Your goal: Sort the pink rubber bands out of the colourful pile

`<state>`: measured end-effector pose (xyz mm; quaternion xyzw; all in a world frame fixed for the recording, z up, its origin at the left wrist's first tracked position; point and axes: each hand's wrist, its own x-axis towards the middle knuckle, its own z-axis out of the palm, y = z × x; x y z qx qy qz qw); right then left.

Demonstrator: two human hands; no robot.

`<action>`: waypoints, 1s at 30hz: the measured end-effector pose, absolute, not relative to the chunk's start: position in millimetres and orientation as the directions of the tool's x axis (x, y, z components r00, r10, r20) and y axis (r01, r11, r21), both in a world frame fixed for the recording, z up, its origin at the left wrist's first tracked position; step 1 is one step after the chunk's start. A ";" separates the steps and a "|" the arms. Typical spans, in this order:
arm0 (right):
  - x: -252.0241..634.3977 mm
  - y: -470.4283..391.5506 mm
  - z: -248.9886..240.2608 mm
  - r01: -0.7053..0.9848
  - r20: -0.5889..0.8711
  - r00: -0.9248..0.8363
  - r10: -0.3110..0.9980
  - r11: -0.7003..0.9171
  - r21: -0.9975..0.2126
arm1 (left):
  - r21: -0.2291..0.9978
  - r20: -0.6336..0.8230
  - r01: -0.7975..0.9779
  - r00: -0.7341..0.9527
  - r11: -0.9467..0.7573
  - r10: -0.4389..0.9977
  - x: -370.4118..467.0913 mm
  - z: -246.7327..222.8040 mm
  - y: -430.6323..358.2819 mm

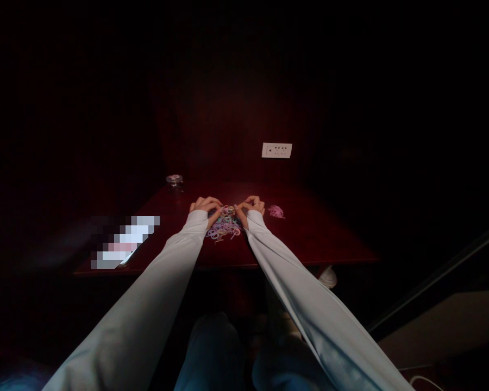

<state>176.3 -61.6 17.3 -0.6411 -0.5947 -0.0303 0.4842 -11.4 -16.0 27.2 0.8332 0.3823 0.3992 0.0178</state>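
Note:
A pile of small multicoloured bands or rings (225, 225) lies on the dark red table (309, 239), between my two hands. My left hand (206, 206) rests at the pile's left and far side, its fingers bent and their tips at the pieces. At the right side is my right hand (252, 206), thumb and forefinger brought together at the pile's edge. What either hand pinches is too small to make out. A smaller heap of pink pieces (276, 211) sits on the table to the right of my right hand.
A clear round container (174, 182) stands at the table's back left. A blurred-out bright device (126, 241) lies at the left front. On the wall behind is a white socket plate (276, 150). A white shoe (328, 277) shows below the table's front edge.

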 end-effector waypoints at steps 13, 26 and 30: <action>174.2 -63.9 22.9 0.781 0.579 0.371 0.725 0.093 -0.618 | 0.349 0.649 0.629 0.372 -0.695 0.663 -12.3 28.5 -16.4; 175.0 -66.9 23.5 0.762 0.593 0.424 0.684 0.084 -0.642 | 0.346 0.659 0.653 0.341 -0.673 0.670 -11.9 28.4 -17.0; 174.7 -66.7 21.5 0.769 0.609 0.430 0.667 0.082 -0.634 | 0.346 0.666 0.659 0.329 -0.668 0.670 -12.4 29.8 -18.2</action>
